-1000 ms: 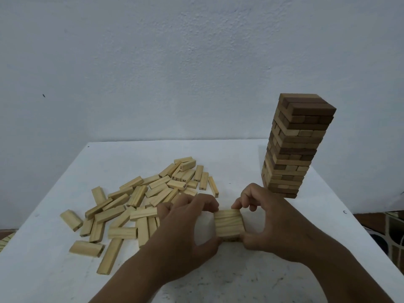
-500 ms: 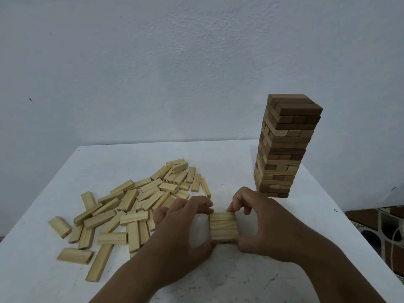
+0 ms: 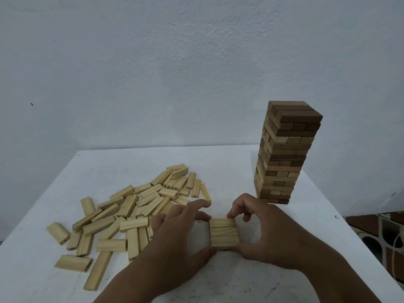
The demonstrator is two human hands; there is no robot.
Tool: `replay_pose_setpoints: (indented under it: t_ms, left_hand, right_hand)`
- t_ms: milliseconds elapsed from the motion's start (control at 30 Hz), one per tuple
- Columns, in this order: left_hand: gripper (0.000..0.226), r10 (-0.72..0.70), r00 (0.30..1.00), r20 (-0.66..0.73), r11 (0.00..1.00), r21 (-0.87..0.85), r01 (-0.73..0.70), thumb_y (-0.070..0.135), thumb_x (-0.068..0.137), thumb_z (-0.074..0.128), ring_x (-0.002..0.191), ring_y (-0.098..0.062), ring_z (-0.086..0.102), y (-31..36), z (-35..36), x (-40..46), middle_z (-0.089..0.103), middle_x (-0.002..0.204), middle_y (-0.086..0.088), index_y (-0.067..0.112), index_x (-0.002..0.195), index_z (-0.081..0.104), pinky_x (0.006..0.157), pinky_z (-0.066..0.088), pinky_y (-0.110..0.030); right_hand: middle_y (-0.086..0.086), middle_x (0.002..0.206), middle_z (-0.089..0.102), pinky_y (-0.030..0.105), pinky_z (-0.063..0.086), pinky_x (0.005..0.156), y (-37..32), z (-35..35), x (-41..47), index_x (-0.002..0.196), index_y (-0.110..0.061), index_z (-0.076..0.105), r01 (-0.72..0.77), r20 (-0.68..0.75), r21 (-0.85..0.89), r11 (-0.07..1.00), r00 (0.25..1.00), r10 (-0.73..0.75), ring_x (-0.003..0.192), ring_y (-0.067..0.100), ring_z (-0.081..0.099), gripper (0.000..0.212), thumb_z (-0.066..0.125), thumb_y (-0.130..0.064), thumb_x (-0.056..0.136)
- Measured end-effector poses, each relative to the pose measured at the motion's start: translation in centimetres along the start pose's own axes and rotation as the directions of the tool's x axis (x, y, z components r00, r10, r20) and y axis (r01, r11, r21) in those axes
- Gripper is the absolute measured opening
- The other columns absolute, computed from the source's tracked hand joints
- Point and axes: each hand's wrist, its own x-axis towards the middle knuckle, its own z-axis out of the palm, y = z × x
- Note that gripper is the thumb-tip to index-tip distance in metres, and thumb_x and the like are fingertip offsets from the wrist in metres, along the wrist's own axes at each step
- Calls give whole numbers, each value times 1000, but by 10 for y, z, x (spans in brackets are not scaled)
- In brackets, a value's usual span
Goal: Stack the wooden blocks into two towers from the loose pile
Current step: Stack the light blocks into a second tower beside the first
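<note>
A low stack of pale wooden blocks, three side by side on top, sits near the front middle of the white table. My left hand grips its left side with thumb and fingers. My right hand grips its right side the same way. A tall tower of darker brown blocks stands upright at the back right. A loose pile of pale blocks lies spread over the left half of the table.
A pale wall rises behind the table. The table's right edge runs close to the tall tower. Beyond that edge, a patterned object sits on the floor at the right.
Both hands keep their hold on the low stack. The view has shifted a little to the right, so everything sits further left in frame.
</note>
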Motion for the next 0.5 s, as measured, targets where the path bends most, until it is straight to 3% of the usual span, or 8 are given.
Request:
replay_pose_setpoints:
  t_ms: [267, 400, 500]
  left_hand:
    - [81, -10, 1000, 5, 1000, 10, 10, 60, 73, 68, 126, 15, 24, -1, -10, -3, 42, 125, 40, 61, 133, 13, 102, 14, -25]
    - [54, -33, 990, -135, 991, 126, 50, 48, 74, 67, 117, 9, 38, -15, -25, -8, 50, 115, 38, 52, 123, 46, 90, 24, -34]
    - [28, -64, 981, -181, 960, 258, 110, 42, 76, 58, 109, -3, 46, -19, -35, -9, 56, 109, 31, 43, 104, 65, 77, 22, -36]
  right_hand:
    - [-27, 109, 56, 26, 53, 85, -1, -3, -1, 107, -47, 44, -3, 15, 12, 1000, 1000, 3, 104, -1, 50, 57, 80, -46, 63]
    - [-24, 113, 54, 27, 50, 87, -8, -3, -2, 110, -49, 43, -12, 11, 7, 1000, 1000, 12, 106, 1, 49, 56, 76, -56, 64]
    - [-30, 110, 52, 23, 47, 91, -20, 3, 4, 103, -50, 50, 0, -55, -26, 1000, 998, -1, 103, -3, 49, 34, 69, -50, 76]
